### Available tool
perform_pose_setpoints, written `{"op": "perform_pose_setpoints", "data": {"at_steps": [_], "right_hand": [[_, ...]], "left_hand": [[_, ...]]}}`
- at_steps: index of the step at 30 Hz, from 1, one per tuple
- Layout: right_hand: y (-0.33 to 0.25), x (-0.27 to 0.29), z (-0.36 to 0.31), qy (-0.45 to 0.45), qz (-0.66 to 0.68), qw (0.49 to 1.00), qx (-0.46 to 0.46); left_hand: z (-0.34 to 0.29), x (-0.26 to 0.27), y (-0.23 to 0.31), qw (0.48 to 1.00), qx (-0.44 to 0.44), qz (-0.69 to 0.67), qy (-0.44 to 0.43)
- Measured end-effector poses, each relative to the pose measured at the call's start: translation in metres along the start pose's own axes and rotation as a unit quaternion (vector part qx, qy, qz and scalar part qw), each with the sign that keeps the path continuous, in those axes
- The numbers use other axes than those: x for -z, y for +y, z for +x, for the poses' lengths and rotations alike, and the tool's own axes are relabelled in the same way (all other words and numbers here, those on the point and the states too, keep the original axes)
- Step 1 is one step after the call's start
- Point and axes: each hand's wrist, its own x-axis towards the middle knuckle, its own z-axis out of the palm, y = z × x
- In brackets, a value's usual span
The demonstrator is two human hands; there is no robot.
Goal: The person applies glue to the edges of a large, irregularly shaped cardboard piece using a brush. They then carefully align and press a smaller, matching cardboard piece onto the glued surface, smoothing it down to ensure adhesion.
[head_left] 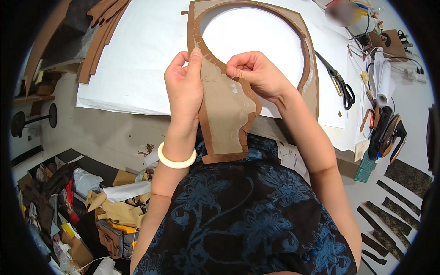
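A beige panel [222,121] with a large oval opening lies partly on the white-covered table, its near end hanging over the front edge toward my lap. Brown fabric edging [254,103] runs along its sides and the opening, with small snips along the inner curve. My left hand [184,85] grips the panel's left side, thumb on top. Across from it, my right hand [263,75] pinches the brown edging at the near rim of the opening. The fingertips hide the spot being pinched. Black-handled scissors [347,95] rest to the right of the panel.
Brown strips [101,43] lie at the table's left edge. A paper roll [385,89], an iron [393,137], cables and a cardboard box [388,45] crowd the right. Dark patterned pieces [408,178] are at lower right. Mixed scraps [120,211] heap up at lower left.
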Motion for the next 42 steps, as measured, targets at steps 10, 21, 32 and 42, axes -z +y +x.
{"op": "perform_pose_setpoints", "data": {"at_steps": [10, 21, 32, 42], "right_hand": [[-0.014, 0.001, 0.004, -0.007, -0.026, 0.999, -0.045], [-0.009, 0.027, 0.004, 0.021, 0.027, 0.993, -0.115], [-0.013, 0.035, 0.019, -0.034, -0.004, 0.981, -0.190], [-0.014, 0.037, 0.019, -0.035, 0.123, 0.976, -0.175]], "left_hand": [[0.005, -0.004, 0.002, 0.999, -0.014, 0.021, -0.024], [-0.006, 0.007, 0.003, 0.982, 0.135, -0.057, -0.119], [0.001, 0.005, -0.004, 0.987, 0.105, 0.015, -0.119], [0.004, -0.001, 0.011, 0.987, 0.120, -0.046, -0.102]]}}
